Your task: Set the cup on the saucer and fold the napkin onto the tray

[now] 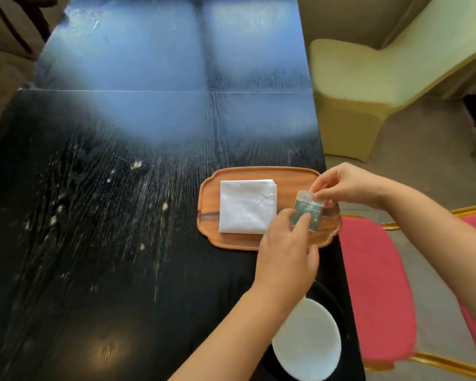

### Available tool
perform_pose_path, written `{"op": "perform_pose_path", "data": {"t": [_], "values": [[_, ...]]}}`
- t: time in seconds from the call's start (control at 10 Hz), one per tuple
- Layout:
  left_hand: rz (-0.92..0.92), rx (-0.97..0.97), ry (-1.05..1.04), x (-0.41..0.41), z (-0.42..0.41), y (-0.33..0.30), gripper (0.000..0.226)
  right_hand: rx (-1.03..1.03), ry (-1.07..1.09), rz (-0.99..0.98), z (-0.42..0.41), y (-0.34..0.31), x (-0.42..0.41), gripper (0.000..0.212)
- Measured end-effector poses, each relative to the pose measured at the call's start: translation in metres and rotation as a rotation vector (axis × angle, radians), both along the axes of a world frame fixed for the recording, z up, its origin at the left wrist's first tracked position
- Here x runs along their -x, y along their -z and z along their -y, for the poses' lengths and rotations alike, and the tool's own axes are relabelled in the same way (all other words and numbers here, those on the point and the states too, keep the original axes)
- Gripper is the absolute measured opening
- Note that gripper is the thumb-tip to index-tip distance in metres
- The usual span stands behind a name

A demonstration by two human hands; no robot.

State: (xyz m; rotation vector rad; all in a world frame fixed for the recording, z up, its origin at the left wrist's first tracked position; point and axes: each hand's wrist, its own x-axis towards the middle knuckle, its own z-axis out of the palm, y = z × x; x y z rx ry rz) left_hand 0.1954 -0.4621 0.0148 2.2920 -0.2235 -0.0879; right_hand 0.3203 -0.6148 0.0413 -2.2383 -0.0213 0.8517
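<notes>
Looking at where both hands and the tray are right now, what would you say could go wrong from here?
1. The tray sits at the table edge, its right end seemingly overhanging; pressing there might tip it.
2. Both hands, left hand and right hand, pinch the small packet above the tray; if it tears open, its contents could spill onto the folded napkin.
3. The left forearm crosses the white dish near the edge and could nudge it.

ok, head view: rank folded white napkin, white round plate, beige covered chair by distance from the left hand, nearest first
1. Folded white napkin: on the wooden tray, just left of the left hand.
2. White round plate: near table edge, below the hand, partly behind the forearm.
3. Beige covered chair: off the table, far upper right.
</notes>
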Motion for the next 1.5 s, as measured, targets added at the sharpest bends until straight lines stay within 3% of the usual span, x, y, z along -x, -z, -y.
{"op": "perform_pose_path", "data": {"t": [0.1,0.3,0.4,0.7,1.1,1.4,1.5], "values": [[0.059,-0.139,0.029,-0.003,0.013,0.004,0.045,0.015,-0.025,-0.012,0.002,0.014,-0.005,0.009],[-0.117,-0.403,0.167,-0.012,0.022,0.014,0.048,0.111,-0.056,0.1,-0.004,0.035,-0.015,0.01],[-0.187,-0.439,0.189,-0.011,0.026,0.02,0.054,0.169,-0.073,0.262,-0.007,0.045,-0.009,0.007],[-0.183,-0.419,0.153,-0.011,0.032,0.027,0.053,0.152,-0.034,0.431,-0.009,0.055,-0.001,0.007],[-0.155,-0.466,0.161,-0.011,0.032,0.031,0.057,0.155,-0.016,0.436,-0.009,0.063,0.0,0.008],[0.024,-0.347,0.065,-0.012,0.018,0.013,0.034,0.199,0.073,0.557,-0.009,0.052,0.012,0.012],[-0.014,-0.349,0.066,-0.016,0.006,-0.002,0.027,0.219,0.034,0.498,-0.015,0.039,0.02,0.013]]}}
